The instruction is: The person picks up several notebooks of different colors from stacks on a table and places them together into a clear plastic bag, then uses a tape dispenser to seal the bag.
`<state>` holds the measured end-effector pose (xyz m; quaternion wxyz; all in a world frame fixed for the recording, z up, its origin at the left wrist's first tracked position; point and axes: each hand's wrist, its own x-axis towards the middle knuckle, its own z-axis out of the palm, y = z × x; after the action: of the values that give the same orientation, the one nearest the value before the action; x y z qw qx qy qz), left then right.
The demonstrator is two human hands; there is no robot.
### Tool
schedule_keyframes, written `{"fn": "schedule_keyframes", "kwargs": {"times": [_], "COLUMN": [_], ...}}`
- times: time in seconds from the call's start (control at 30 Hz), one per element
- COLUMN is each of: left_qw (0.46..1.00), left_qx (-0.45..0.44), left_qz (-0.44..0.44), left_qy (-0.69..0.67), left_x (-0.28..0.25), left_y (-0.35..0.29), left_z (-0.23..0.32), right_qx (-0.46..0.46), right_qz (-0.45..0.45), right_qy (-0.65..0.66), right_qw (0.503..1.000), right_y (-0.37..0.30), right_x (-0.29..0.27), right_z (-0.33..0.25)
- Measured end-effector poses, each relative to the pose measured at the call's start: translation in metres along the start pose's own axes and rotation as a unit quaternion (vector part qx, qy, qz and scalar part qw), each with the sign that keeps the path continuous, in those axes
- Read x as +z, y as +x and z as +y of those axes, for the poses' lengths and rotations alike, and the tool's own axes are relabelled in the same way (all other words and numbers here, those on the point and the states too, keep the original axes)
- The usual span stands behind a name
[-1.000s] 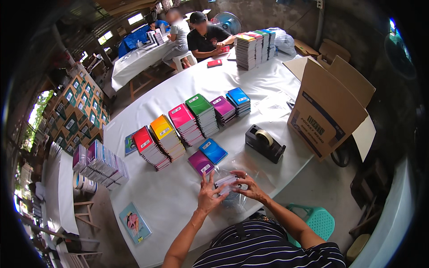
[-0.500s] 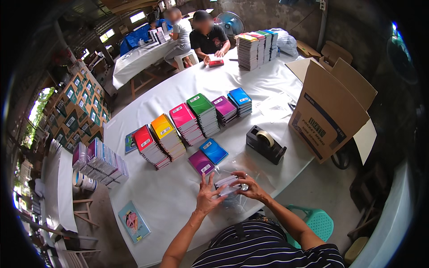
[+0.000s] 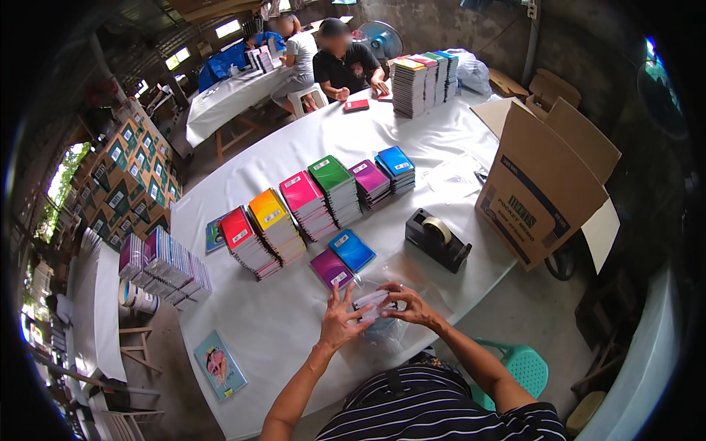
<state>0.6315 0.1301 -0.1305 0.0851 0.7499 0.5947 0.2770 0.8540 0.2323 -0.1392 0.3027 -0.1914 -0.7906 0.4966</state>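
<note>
Between my two hands stands a small stack of notebooks, its white page edges facing up. My left hand is closed on its left side, with one finger stretched outward. My right hand grips the opposite side with curved fingers. Clear plastic bags lie under and around the stack, partly hidden by my hands. Just beyond my left fingers are a purple notebook and a blue notebook, lying side by side. A black tape dispenser sits past my right hand.
A row of notebook stacks in several colours crosses the table. At right stands an open cardboard box; a green stool is below. A picture-covered notebook lies at left. Across the table, a person sits near tall notebook stacks.
My hands have stayed around the stack, with only a slight shift of the fingers. The person across the table has moved one hand right, away from the red notebook.
</note>
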Motion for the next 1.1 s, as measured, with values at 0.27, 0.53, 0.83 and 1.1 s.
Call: {"fn": "schedule_keyframes", "kwargs": {"times": [0.27,0.53,0.83,1.1], "left_qw": [1.000,0.998,0.982,0.970], "left_qx": [0.002,0.043,0.013,-0.041], "left_qz": [-0.018,-0.050,-0.181,-0.156], "left_qy": [-0.004,0.007,-0.045,-0.182], "left_x": [0.004,-0.002,-0.014,-0.006], "left_y": [0.002,0.012,0.031,0.032], "left_z": [-0.001,-0.011,-0.024,-0.029], "right_qx": [0.003,-0.004,-0.033,-0.039], "right_qz": [-0.001,-0.010,-0.033,-0.050], "right_qy": [0.002,-0.021,-0.105,-0.128], "right_qw": [1.000,1.000,0.993,0.990], "right_y": [0.000,0.003,0.013,0.021], "right_x": [-0.001,-0.003,-0.007,-0.014], "right_z": [0.000,0.003,0.013,0.008]}}
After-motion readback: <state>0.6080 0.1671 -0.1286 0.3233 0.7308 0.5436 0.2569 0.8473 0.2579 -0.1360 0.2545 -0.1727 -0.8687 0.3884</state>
